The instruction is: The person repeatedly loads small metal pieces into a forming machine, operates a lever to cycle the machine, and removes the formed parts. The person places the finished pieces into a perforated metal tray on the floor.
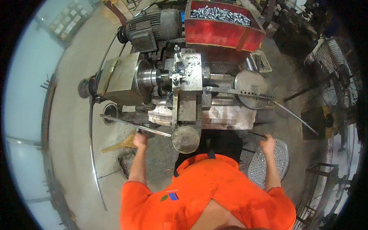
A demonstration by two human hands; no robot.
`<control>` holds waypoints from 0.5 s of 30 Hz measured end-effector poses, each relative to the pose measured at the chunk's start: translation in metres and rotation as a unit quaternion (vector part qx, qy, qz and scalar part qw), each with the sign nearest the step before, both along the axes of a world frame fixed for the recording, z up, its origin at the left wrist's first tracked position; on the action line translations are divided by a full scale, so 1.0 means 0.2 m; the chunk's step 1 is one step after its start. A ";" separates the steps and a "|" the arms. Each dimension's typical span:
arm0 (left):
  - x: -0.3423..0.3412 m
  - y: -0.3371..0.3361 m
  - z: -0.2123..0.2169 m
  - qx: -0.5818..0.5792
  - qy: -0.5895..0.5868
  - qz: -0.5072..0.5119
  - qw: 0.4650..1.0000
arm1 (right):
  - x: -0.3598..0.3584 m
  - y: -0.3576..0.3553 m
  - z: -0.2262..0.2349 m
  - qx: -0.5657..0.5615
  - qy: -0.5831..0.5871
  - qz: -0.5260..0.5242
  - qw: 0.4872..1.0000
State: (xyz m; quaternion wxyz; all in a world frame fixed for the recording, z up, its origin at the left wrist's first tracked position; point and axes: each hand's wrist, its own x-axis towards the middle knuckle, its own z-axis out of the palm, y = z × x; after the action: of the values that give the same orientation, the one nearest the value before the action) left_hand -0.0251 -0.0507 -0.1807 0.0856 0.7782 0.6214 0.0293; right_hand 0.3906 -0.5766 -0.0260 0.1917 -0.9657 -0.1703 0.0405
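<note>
Steel lever (148,129) slants down-right, just above the left hand (140,140), centre-left frame; its hold I cannot tell; right hand (267,144), farther off, grips a thin dark rod (258,134).

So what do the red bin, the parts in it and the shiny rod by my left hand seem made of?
Red bin: probably painted metal, from its glossy front. Parts: likely bare or plated metal, by their silvery glints. Shiny rod: polished metal, it seems, with bright highlights along it.
</note>
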 end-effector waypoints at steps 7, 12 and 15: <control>-0.06 0.07 0.38 -0.126 0.173 -0.158 0.964 | 0.13 0.16 0.20 0.065 -0.067 0.072 0.993; -0.08 0.04 0.34 -0.130 0.087 -0.123 0.980 | 0.24 0.64 0.68 0.181 -0.136 0.207 0.952; -0.13 -0.03 0.47 -0.143 0.034 -0.095 0.985 | 0.16 1.11 0.88 0.245 -0.142 0.322 0.903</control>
State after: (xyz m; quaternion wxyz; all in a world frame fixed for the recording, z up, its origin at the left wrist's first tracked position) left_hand -0.0519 -0.0572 -0.0858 0.1776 0.8142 0.5446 -0.0944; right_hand 0.4221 -0.3541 0.1504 0.3730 -0.7763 -0.5017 -0.0811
